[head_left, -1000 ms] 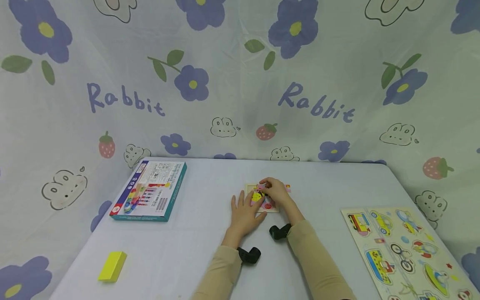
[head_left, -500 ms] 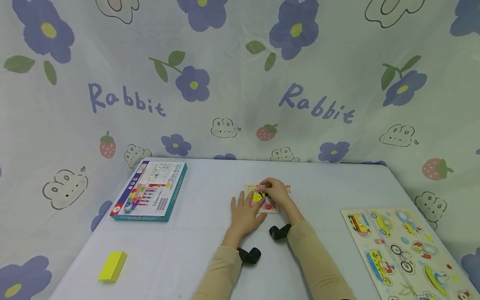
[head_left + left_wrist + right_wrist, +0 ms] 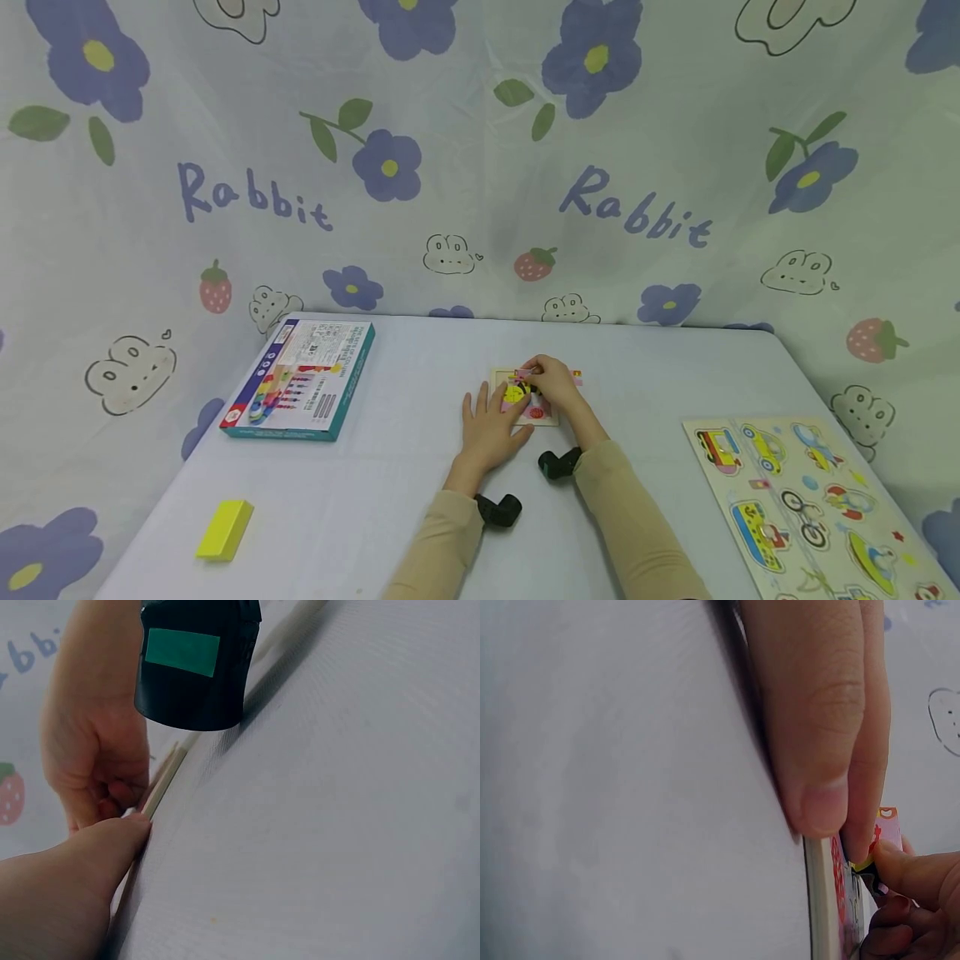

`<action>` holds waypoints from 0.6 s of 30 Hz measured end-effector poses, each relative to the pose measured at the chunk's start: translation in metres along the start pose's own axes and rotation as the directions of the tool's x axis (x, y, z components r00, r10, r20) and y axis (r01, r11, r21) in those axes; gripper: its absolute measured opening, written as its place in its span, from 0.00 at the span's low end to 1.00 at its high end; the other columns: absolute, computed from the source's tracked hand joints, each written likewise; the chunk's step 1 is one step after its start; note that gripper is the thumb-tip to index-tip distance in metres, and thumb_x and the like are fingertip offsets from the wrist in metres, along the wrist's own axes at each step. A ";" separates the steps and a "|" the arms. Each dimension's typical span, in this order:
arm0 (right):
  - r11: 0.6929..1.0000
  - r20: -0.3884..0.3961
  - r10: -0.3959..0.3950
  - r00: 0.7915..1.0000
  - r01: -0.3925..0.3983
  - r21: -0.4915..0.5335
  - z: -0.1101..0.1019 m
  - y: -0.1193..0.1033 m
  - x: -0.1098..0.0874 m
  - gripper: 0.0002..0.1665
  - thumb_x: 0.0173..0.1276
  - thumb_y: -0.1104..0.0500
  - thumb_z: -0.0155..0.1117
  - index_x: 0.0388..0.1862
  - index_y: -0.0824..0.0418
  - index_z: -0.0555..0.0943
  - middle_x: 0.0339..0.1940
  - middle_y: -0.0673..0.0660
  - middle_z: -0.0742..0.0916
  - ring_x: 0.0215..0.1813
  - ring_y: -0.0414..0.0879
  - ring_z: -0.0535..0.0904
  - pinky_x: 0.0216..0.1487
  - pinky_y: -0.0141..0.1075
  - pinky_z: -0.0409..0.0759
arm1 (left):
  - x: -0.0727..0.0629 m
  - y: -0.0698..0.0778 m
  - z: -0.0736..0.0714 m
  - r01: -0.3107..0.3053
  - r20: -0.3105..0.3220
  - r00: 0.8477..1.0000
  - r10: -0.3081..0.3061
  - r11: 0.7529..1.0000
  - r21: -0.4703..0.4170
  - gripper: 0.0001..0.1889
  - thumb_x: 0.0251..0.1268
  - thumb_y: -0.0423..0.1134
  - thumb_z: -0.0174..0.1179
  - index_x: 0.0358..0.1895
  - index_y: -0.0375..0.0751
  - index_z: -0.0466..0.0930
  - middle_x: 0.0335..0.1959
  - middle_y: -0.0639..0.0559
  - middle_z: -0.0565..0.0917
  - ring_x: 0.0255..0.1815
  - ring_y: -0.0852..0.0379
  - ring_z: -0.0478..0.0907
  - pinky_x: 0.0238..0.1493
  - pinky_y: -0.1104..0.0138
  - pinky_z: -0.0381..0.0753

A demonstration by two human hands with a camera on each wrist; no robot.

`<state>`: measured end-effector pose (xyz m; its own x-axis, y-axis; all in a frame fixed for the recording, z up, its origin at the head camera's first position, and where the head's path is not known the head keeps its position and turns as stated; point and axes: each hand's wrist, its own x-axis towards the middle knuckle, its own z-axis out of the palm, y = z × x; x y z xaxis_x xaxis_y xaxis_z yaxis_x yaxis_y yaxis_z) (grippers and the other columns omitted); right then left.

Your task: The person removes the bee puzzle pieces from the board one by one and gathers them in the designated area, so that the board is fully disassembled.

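Note:
A small wooden puzzle board (image 3: 551,419) with a yellow, black and pink picture lies mid-table, partly covered by both hands. My left hand (image 3: 489,433) rests on its left side with the fingers spread. In the right wrist view the left thumb (image 3: 825,806) touches the board's edge. At the upper right of the board, my right hand (image 3: 553,383) pinches a small pink puzzle piece (image 3: 887,825) with red and yellow on it between thumb and fingers. How the piece sits against the board is hidden. Another bit of pink and red (image 3: 577,377) shows just behind the right hand.
A flat teal-edged box (image 3: 315,375) lies at the back left, and a yellow block (image 3: 225,531) near the front left. At the right is a large vehicle puzzle board (image 3: 810,500). Black wrist cameras (image 3: 501,511) hang beside both wrists. A patterned cloth hangs behind the table.

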<state>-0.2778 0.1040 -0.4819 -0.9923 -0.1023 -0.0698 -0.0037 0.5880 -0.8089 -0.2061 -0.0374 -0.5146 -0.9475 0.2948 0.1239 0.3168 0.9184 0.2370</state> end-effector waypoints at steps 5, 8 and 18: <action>1.000 0.003 0.015 1.000 -0.015 -0.008 0.001 0.002 0.003 0.07 0.65 0.64 0.58 0.42 0.63 0.78 0.31 0.56 0.79 0.29 0.44 0.71 0.27 0.29 0.70 | 0.001 0.000 0.000 0.002 0.002 1.000 -0.002 1.000 0.004 0.27 0.63 0.63 0.46 0.66 0.67 0.65 0.71 0.48 0.58 0.72 0.39 0.46 0.65 0.40 0.43; 1.000 0.012 0.027 1.000 -0.026 -0.013 0.002 0.002 0.004 0.07 0.66 0.64 0.56 0.42 0.63 0.78 0.32 0.56 0.79 0.29 0.44 0.71 0.28 0.29 0.70 | 0.001 0.000 0.000 0.003 0.007 1.000 -0.003 1.000 -0.003 0.26 0.63 0.62 0.46 0.66 0.67 0.65 0.71 0.48 0.58 0.72 0.39 0.46 0.65 0.41 0.42; 0.999 0.021 0.026 0.999 -0.026 -0.024 0.001 0.000 0.003 0.08 0.66 0.64 0.56 0.43 0.64 0.77 0.34 0.56 0.78 0.33 0.45 0.71 0.31 0.31 0.71 | 0.001 0.000 0.003 0.012 0.011 1.000 -0.012 1.000 0.008 0.27 0.63 0.63 0.45 0.66 0.67 0.64 0.71 0.49 0.58 0.72 0.39 0.46 0.66 0.41 0.41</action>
<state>-0.2808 0.1025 -0.4830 -0.9892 -0.1037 -0.1034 0.0190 0.6093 -0.7927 -0.2072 -0.0362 -0.5177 -0.9517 0.2867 0.1101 0.3051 0.9239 0.2309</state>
